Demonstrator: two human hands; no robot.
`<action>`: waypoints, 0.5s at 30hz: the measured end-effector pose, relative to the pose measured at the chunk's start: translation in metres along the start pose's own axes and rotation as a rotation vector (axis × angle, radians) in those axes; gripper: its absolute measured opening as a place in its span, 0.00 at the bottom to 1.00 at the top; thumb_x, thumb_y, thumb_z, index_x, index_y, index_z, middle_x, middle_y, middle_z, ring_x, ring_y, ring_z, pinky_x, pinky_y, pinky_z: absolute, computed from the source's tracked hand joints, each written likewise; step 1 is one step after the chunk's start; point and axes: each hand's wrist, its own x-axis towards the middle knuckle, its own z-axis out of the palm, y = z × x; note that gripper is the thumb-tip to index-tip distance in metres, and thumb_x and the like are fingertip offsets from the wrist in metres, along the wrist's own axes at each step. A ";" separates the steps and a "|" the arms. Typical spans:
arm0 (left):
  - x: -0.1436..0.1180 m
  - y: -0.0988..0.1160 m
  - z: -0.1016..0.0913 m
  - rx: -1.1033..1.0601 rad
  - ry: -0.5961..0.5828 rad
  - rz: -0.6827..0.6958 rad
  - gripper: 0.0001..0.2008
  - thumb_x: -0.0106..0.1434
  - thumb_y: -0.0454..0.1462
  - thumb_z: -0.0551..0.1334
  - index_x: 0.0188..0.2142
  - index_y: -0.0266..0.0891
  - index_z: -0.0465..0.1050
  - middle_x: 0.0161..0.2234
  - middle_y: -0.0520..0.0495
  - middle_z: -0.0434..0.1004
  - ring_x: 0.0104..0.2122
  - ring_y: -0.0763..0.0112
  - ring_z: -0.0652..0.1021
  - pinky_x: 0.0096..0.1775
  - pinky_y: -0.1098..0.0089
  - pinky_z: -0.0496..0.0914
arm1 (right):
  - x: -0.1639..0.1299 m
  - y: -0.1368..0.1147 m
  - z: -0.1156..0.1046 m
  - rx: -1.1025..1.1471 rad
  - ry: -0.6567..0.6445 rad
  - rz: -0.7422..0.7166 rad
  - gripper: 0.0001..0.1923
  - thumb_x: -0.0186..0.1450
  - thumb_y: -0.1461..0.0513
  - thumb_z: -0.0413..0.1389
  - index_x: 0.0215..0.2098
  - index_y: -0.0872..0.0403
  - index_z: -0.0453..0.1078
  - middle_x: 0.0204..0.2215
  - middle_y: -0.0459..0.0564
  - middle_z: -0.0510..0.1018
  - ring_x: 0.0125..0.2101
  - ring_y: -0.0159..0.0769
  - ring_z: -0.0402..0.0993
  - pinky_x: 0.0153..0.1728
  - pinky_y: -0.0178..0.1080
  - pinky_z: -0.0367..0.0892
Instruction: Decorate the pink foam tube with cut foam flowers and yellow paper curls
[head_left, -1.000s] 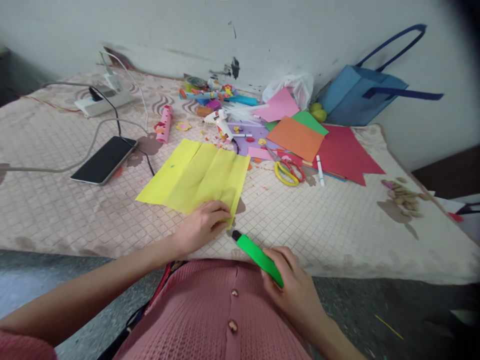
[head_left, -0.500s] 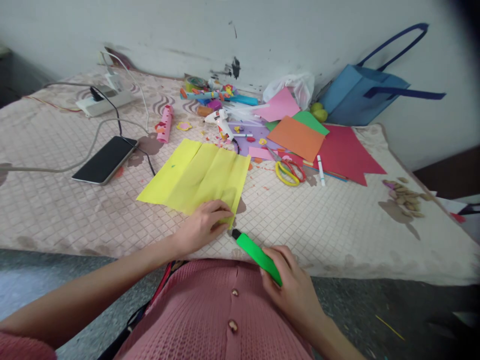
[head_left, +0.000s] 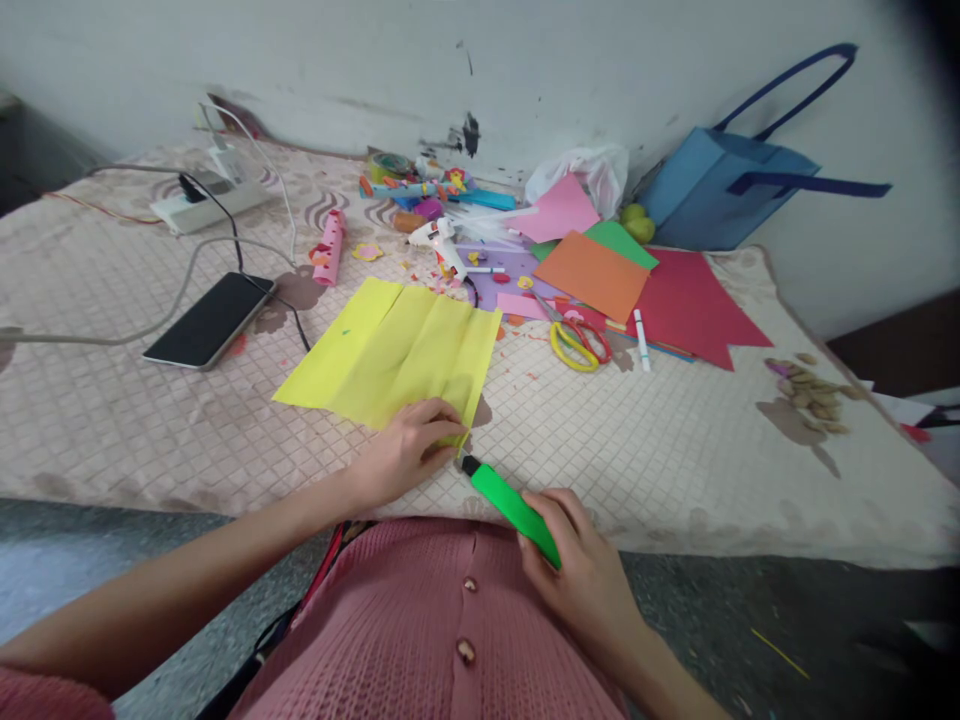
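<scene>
A creased yellow paper sheet lies on the quilted bed cover in front of me. My left hand rests flat on its near right corner, fingers pressing the paper down. My right hand grips a bright green marker near its rear end. The marker's black tip points up and left, a short way from the paper's near corner and my left fingertips.
A black phone with a cable lies to the left, a power strip behind it. Yellow-handled scissors, a white glue gun, coloured paper sheets and craft bits sit behind. A blue bag leans on the wall.
My right hand has shifted the green marker very slightly up and left toward the paper's corner. My left hand stays on the paper.
</scene>
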 end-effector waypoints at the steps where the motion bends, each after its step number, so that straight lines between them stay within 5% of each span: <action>1: 0.000 0.000 0.000 -0.001 -0.003 -0.002 0.11 0.63 0.33 0.56 0.43 0.39 0.72 0.42 0.45 0.69 0.42 0.68 0.71 0.44 0.65 0.69 | 0.000 0.000 0.000 0.001 0.000 0.001 0.15 0.63 0.65 0.48 0.49 0.55 0.61 0.40 0.56 0.71 0.37 0.40 0.73 0.34 0.43 0.73; 15: -0.001 -0.002 0.001 -0.027 -0.012 -0.035 0.12 0.62 0.33 0.57 0.45 0.38 0.71 0.42 0.44 0.68 0.43 0.66 0.70 0.45 0.62 0.68 | -0.005 -0.001 0.000 -0.013 0.021 -0.002 0.15 0.62 0.65 0.48 0.48 0.55 0.61 0.40 0.55 0.71 0.36 0.40 0.74 0.30 0.40 0.74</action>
